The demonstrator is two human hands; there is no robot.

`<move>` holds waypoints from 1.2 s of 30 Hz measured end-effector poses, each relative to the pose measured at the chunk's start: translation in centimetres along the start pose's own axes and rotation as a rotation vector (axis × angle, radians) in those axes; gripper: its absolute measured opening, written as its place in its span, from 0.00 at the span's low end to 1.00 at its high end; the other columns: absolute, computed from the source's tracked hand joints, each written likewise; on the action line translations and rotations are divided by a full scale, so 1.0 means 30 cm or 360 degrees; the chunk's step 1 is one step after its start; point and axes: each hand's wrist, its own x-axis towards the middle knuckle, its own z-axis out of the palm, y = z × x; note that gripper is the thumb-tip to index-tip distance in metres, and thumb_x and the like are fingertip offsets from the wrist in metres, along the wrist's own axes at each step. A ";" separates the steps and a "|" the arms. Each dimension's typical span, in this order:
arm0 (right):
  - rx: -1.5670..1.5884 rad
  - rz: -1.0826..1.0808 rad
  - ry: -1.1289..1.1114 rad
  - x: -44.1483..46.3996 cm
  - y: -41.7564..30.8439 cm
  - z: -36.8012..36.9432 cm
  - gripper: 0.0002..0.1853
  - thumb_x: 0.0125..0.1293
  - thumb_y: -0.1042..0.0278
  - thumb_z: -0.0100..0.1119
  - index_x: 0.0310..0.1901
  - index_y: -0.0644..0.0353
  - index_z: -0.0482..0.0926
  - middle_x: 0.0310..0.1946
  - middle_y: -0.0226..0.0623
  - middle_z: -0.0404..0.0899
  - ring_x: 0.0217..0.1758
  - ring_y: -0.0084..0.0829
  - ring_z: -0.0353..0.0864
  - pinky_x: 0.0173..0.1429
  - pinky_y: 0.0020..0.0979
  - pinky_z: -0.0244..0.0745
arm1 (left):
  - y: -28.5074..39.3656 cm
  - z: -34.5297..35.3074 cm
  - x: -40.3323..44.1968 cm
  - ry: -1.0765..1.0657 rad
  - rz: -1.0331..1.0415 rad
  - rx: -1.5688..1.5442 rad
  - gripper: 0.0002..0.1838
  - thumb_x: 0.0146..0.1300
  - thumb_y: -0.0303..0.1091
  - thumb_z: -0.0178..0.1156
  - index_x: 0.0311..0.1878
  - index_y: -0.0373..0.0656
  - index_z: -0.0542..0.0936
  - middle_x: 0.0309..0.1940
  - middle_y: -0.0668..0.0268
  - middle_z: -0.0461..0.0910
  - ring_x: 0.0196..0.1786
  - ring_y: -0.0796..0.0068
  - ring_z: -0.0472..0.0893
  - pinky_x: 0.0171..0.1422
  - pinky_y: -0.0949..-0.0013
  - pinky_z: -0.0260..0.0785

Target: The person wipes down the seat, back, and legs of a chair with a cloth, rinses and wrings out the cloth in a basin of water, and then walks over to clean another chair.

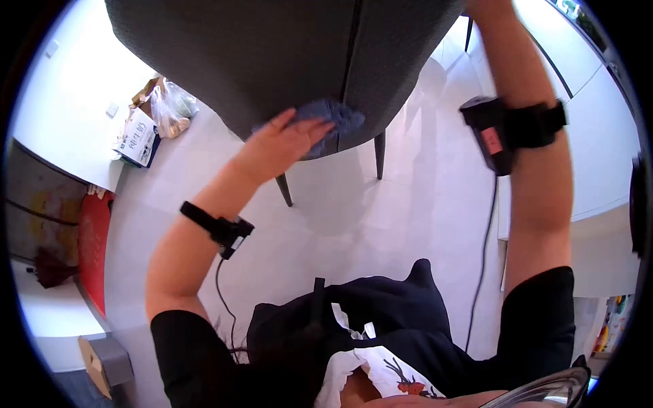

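A dark grey upholstered chair (pixel 272 54) fills the top middle, its back crossed by a vertical seam, with thin dark legs below. My left hand (pixel 279 146) presses a crumpled blue cloth (pixel 340 117) against the chair's lower edge, fingers laid over it and slightly blurred. At the top edge of the view my right hand (pixel 486 9) is beside the chair's upper right side. Its fingers are cut off or hidden, so whether it grips the chair does not show. Black strapped devices with cables sit on both forearms.
A white box (pixel 138 138) and a plastic bag (pixel 170 109) stand on the floor by the left wall. White cabinets (pixel 598 136) line the right side. A red mat (pixel 94 251) lies far left, above an open cardboard box (pixel 102 364).
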 end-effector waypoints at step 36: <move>-0.0204 0.0153 -0.0226 -0.974 -0.229 0.205 0.53 0.53 0.36 0.64 0.71 0.61 0.50 0.71 0.65 0.38 0.70 0.76 0.37 0.68 0.66 0.44 | 0.100 0.132 -0.084 -0.0047 0.0261 0.0106 0.20 0.61 0.39 0.54 0.58 0.59 0.76 0.64 0.82 0.70 0.67 0.82 0.66 0.77 0.59 0.45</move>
